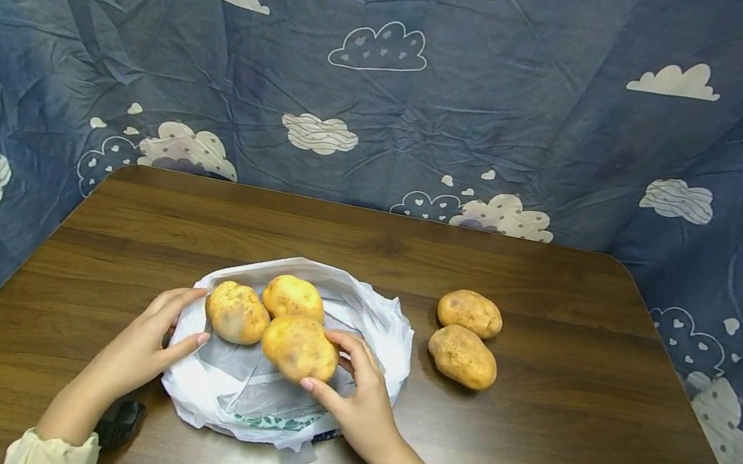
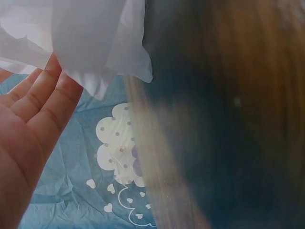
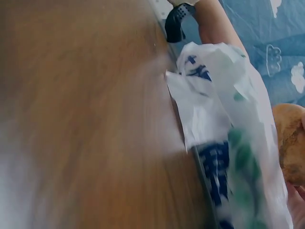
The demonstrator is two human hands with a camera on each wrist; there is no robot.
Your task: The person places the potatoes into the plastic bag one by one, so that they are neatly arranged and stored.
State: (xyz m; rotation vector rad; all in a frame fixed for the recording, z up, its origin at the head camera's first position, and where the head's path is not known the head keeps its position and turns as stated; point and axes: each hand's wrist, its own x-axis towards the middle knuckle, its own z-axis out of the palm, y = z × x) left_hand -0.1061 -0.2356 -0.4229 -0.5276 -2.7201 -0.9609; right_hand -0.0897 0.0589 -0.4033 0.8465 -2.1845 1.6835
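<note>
A white plastic bag (image 1: 381, 313) lies wide open on the table, with green and blue print on its near side. My left hand (image 1: 145, 337) holds the bag's left rim, thumb on the inner side and fingers along the outside. With thumb and fingers, my right hand (image 1: 362, 404) grips a potato (image 1: 297, 350) over the bag's opening. Behind it in the bag sit a second potato (image 1: 293, 297) and, nearer my left hand, a third potato (image 1: 237, 315). The right wrist view shows the gripped potato (image 3: 289, 140) at its right edge, beyond the printed bag (image 3: 257, 105).
Two more potatoes, a far one (image 1: 471, 313) and a nearer one (image 1: 463, 358), lie close together right of the bag. The brown wooden table (image 1: 567, 432) ends at a blue curtain (image 1: 375, 125) with cloud prints.
</note>
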